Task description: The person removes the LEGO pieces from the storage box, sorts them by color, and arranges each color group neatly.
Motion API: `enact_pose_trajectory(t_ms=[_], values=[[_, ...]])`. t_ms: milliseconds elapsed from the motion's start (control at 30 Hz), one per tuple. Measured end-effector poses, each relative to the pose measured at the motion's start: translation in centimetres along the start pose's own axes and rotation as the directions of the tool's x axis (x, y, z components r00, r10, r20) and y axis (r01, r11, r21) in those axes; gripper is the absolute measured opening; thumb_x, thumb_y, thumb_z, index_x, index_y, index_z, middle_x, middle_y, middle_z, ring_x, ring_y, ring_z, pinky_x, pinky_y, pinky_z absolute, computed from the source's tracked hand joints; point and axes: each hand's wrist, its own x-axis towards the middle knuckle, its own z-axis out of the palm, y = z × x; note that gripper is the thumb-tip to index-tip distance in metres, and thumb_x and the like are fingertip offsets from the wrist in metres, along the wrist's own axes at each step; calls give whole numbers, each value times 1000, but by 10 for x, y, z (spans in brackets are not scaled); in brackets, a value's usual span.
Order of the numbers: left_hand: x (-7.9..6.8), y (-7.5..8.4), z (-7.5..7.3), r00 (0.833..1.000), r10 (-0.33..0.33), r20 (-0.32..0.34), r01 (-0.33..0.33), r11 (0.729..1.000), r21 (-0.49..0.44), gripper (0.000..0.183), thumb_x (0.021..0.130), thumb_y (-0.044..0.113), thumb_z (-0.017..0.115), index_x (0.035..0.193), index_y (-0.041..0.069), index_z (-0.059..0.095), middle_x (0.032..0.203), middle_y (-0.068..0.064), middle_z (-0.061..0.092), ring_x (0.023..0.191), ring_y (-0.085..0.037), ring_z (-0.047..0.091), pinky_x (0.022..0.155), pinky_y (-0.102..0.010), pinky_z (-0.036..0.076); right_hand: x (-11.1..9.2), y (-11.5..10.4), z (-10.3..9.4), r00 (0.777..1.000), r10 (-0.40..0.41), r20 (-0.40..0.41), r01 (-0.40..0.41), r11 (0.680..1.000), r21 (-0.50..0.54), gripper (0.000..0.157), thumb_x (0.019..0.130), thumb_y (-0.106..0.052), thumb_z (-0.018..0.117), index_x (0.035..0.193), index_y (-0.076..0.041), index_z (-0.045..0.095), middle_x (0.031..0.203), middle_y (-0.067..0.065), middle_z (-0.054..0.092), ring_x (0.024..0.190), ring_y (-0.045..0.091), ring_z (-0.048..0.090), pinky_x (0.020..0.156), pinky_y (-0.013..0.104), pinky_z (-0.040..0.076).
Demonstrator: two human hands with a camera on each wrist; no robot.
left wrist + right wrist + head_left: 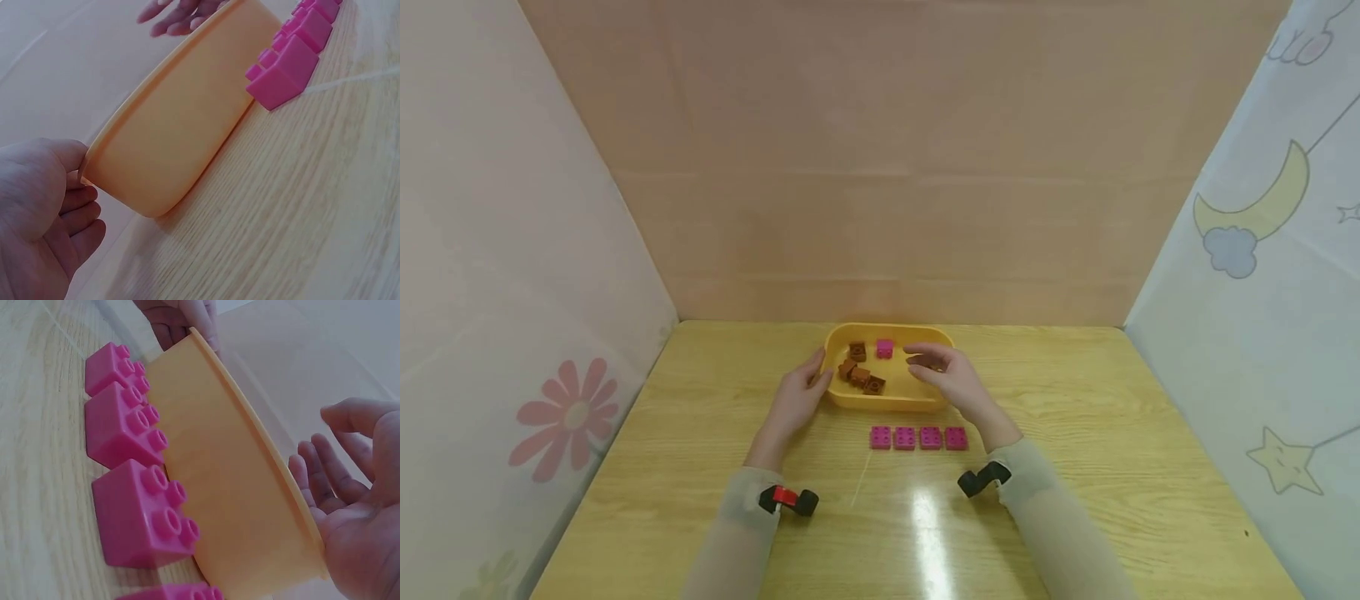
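Observation:
A yellow plastic tub (887,402) stands near the back of the table, with several brown toy bricks (860,377) and one pink toy brick (885,348) in it. My left hand (797,393) grips the tub's left end, its thumb at the rim in the left wrist view (37,206). Over the tub's right part hovers my right hand (951,377), fingers loosely bent and apart from the thumb. Nothing shows between them in the right wrist view (362,481). Brown pieces lie partly hidden behind that hand. In front of the tub, several pink bricks (930,438) form a row, studs up.
The wooden table (700,467) ends at a tan back wall (910,208) just behind the tub. Pale printed walls (512,250) close off both sides. A band with a black mount (983,479) sits on each sleeved wrist.

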Motion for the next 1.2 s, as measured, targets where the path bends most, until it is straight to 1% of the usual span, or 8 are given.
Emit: enact_pose_trajectory(t_ms=[233, 300, 533, 633, 733, 900, 1033, 1200], values=[[0, 2, 0, 1000, -14, -3, 14, 1000, 1, 59, 114, 24, 57, 163, -1, 37, 169, -19, 36, 157, -34, 32, 128, -48, 29, 17, 0, 8, 1000, 12, 16, -11, 996, -84, 44, 104, -20, 74, 145, -7, 66, 144, 18, 65, 125, 32, 65, 96, 46, 60], [0, 2, 0, 1000, -16, -3, 16, 1000, -6, 59, 114, 23, 57, 163, -2, 38, 169, -20, 36, 157, -34, 32, 129, -48, 29, 21, 0, 9, 1000, 14, 11, -13, 995, -99, 43, 104, -20, 74, 144, -8, 67, 142, 17, 67, 122, 32, 66, 92, 49, 60], [0, 2, 0, 1000, -16, 2, 16, 1000, 2, 59, 114, 24, 57, 163, -1, 38, 169, -19, 36, 157, -33, 33, 128, -49, 29, 23, 3, 10, 997, 5, -75, -11, 997, -71, 38, 105, -13, 71, 140, 0, 68, 142, 21, 66, 123, 32, 64, 95, 31, 56], [0, 2, 0, 1000, -23, 3, 23, 1000, 6, 58, 114, 25, 57, 163, 0, 39, 169, -18, 37, 157, -32, 33, 128, -48, 29, 22, 5, 9, 995, 15, -96, -20, 999, -48, 39, 105, -13, 71, 141, 2, 67, 142, 24, 65, 124, 35, 64, 93, 27, 55], [0, 2, 0, 1000, -24, 6, 24, 1000, 6, 58, 114, 26, 56, 163, 1, 39, 169, -17, 36, 158, -31, 33, 129, -47, 29, 24, 6, 8, 994, 33, -104, -38, 998, -51, 40, 105, -15, 71, 141, 1, 67, 142, 24, 65, 124, 35, 64, 93, 29, 56], [0, 2, -1, 1000, -18, 2, 18, 1000, -13, 58, 114, 25, 56, 163, 0, 38, 170, -18, 35, 158, -32, 32, 129, -47, 28, 32, 3, 11, 992, 63, -112, -76, 990, -118, 38, 106, -19, 70, 140, -1, 69, 139, 20, 68, 123, 32, 66, 103, 42, 57], [0, 0, -1, 1000, -8, 2, 8, 1000, -10, 58, 114, 24, 57, 163, 0, 38, 170, -18, 35, 158, -33, 32, 129, -47, 28, 39, 3, 14, 991, 71, -112, -87, 984, -152, 34, 105, -13, 70, 137, -1, 71, 136, 15, 72, 123, 32, 67, 106, 49, 56], [-1, -1, -1, 1000, -6, 2, 6, 1000, 1, 58, 114, 25, 57, 163, 0, 39, 169, -17, 36, 157, -32, 33, 128, -47, 29, 48, 5, 18, 991, 84, -103, -99, 983, -154, 35, 103, -8, 72, 136, 1, 71, 135, 17, 72, 124, 33, 67, 101, 44, 56]])
